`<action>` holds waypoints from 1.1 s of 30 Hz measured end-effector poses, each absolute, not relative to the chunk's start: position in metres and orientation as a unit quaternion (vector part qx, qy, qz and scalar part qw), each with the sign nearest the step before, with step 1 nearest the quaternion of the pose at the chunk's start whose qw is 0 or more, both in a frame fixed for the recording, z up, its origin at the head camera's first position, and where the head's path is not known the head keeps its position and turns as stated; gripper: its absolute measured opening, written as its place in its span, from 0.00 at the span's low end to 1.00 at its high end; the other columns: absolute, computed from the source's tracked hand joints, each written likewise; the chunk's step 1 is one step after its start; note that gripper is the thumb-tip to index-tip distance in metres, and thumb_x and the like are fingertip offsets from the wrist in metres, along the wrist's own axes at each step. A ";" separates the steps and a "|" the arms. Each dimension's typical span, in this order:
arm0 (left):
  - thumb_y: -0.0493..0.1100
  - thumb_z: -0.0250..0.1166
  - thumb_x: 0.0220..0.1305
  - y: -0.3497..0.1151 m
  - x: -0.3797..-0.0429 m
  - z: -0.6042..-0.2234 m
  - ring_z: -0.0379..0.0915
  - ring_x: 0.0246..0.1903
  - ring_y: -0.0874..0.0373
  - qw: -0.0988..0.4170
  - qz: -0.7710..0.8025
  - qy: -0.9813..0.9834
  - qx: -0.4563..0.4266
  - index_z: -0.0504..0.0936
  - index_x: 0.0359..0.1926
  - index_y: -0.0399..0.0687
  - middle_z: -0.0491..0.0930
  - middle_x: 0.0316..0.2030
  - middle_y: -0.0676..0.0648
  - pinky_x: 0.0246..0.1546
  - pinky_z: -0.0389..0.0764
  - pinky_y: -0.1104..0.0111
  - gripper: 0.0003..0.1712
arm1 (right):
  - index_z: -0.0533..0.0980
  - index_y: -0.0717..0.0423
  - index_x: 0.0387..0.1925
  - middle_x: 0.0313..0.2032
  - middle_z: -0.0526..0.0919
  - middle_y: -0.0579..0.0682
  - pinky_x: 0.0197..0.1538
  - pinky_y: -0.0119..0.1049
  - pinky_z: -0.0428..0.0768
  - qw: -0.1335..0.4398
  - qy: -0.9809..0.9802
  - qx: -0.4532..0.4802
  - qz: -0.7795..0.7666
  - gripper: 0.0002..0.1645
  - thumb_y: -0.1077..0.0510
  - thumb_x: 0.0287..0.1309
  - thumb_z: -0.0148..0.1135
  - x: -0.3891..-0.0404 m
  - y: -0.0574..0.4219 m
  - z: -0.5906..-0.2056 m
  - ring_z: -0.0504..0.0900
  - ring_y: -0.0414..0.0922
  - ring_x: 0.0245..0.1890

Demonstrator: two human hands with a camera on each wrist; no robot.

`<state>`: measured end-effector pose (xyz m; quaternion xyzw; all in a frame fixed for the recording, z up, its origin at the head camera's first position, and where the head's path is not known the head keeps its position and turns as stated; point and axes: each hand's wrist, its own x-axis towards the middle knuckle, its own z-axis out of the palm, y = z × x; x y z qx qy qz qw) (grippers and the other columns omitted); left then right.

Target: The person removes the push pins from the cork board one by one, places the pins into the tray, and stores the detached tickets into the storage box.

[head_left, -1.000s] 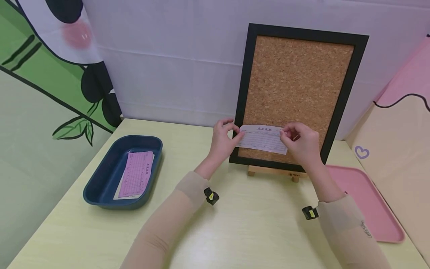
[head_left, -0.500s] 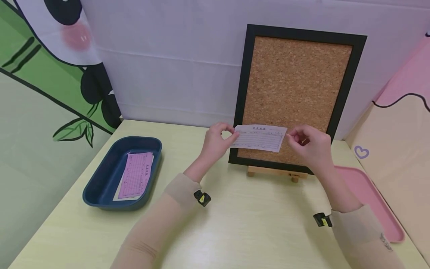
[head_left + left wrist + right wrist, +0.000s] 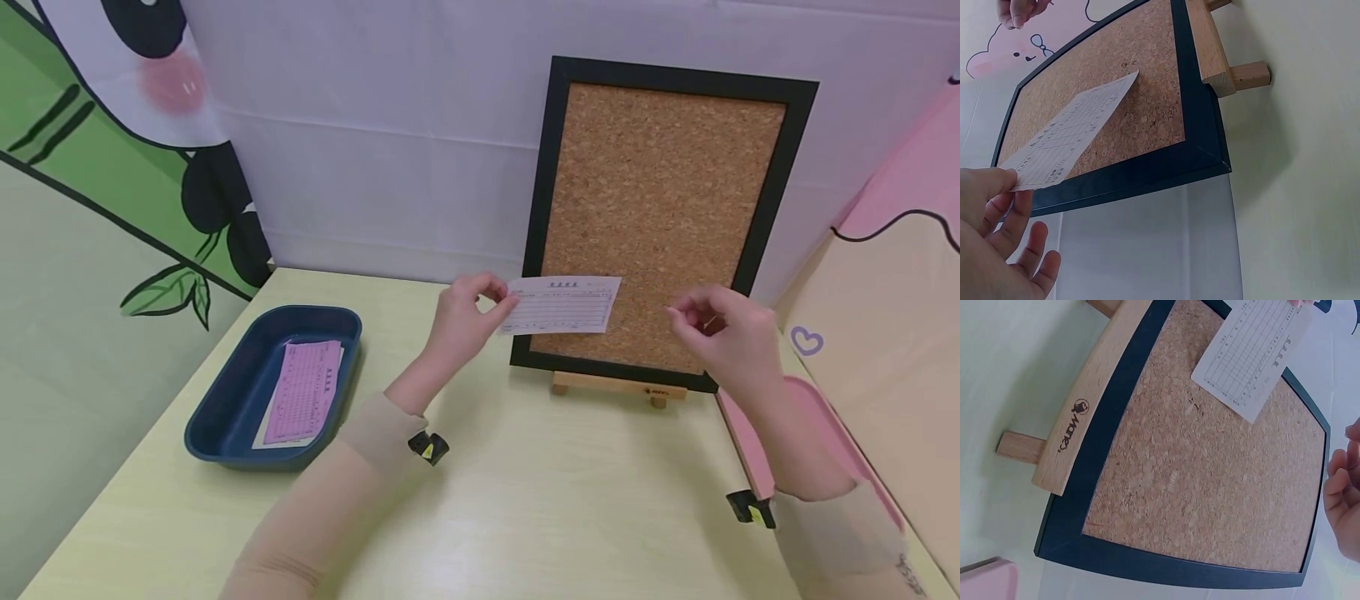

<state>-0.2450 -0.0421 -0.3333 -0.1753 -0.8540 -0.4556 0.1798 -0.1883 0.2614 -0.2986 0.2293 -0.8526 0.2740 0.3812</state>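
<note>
My left hand (image 3: pixel 461 321) pinches the left end of a white printed receipt slip (image 3: pixel 562 304) between thumb and forefinger. The slip overlaps the lower part of the black-framed cork board (image 3: pixel 667 192) in the head view; its right end is free. In the left wrist view, the slip (image 3: pixel 1075 131) slants in front of the cork. To the right of the slip, my right hand (image 3: pixel 727 337) is raised before the board's lower right, thumb and forefinger pinched together. A tiny dark thing (image 3: pixel 667 308) shows at their tips, too small to identify.
The board leans against the backdrop on a small wooden easel (image 3: pixel 618 384). At left on the pale table (image 3: pixel 525 500) stands a blue tray (image 3: pixel 225 417) with a pink printed slip (image 3: pixel 303 392) over white paper. A pink tray (image 3: pixel 817 408) lies at right, partly behind my right forearm.
My right hand has come away from the slip's right end and moved right, fingers still pinched. My left hand has carried the slip leftward across the board's lower part.
</note>
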 end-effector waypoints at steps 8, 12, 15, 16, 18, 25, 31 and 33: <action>0.46 0.66 0.60 -0.052 -0.237 -0.325 0.70 0.38 0.56 0.188 -0.445 -0.858 -0.177 0.81 0.32 0.47 0.80 0.30 0.51 0.41 0.66 0.63 0.07 | 0.78 0.62 0.29 0.22 0.75 0.47 0.29 0.14 0.67 0.374 -0.858 0.224 0.271 0.08 0.72 0.45 0.68 -0.177 0.271 -0.295 0.66 0.29 0.23; 0.45 0.67 0.59 -0.057 -0.234 -0.319 0.71 0.37 0.57 0.195 -0.437 -0.859 -0.180 0.82 0.33 0.46 0.80 0.30 0.51 0.41 0.68 0.64 0.07 | 0.79 0.62 0.29 0.22 0.76 0.47 0.30 0.14 0.67 0.375 -0.858 0.237 0.259 0.10 0.73 0.42 0.69 -0.172 0.276 -0.291 0.66 0.29 0.23; 0.45 0.67 0.59 -0.061 -0.230 -0.313 0.72 0.37 0.57 0.198 -0.431 -0.861 -0.182 0.82 0.33 0.45 0.81 0.31 0.50 0.41 0.68 0.63 0.07 | 0.79 0.61 0.28 0.21 0.76 0.46 0.30 0.13 0.66 0.382 -0.856 0.242 0.252 0.10 0.74 0.40 0.69 -0.169 0.279 -0.289 0.66 0.28 0.23; 0.45 0.67 0.59 -0.062 -0.229 -0.312 0.72 0.37 0.57 0.200 -0.429 -0.862 -0.183 0.82 0.33 0.45 0.81 0.31 0.50 0.41 0.69 0.63 0.07 | 0.80 0.61 0.28 0.21 0.76 0.46 0.31 0.13 0.66 0.383 -0.857 0.240 0.250 0.10 0.74 0.40 0.69 -0.168 0.280 -0.288 0.66 0.28 0.23; 0.44 0.67 0.60 -0.065 -0.226 -0.309 0.72 0.37 0.56 0.202 -0.425 -0.863 -0.183 0.82 0.34 0.45 0.81 0.31 0.50 0.41 0.70 0.62 0.07 | 0.80 0.61 0.28 0.21 0.75 0.45 0.32 0.12 0.66 0.385 -0.859 0.233 0.244 0.11 0.73 0.40 0.70 -0.166 0.283 -0.287 0.66 0.27 0.24; 0.45 0.66 0.60 -0.076 -0.218 -0.301 0.71 0.39 0.56 0.200 -0.421 -0.866 -0.182 0.82 0.35 0.45 0.80 0.33 0.50 0.43 0.71 0.63 0.08 | 0.79 0.62 0.26 0.20 0.74 0.43 0.32 0.11 0.66 0.380 -0.865 0.223 0.242 0.12 0.75 0.37 0.71 -0.158 0.290 -0.282 0.65 0.23 0.24; 0.45 0.67 0.59 -0.087 -0.213 -0.297 0.70 0.39 0.56 0.199 -0.415 -0.869 -0.182 0.82 0.35 0.46 0.80 0.33 0.50 0.43 0.71 0.64 0.08 | 0.78 0.63 0.26 0.21 0.73 0.42 0.33 0.11 0.67 0.380 -0.865 0.224 0.239 0.13 0.76 0.35 0.70 -0.151 0.296 -0.279 0.66 0.22 0.24; 0.45 0.67 0.59 -0.091 -0.211 -0.294 0.70 0.39 0.56 0.198 -0.412 -0.870 -0.182 0.82 0.35 0.46 0.80 0.33 0.50 0.43 0.71 0.64 0.07 | 0.78 0.63 0.25 0.21 0.73 0.42 0.33 0.11 0.67 0.382 -0.864 0.224 0.241 0.12 0.75 0.36 0.69 -0.150 0.298 -0.278 0.66 0.22 0.24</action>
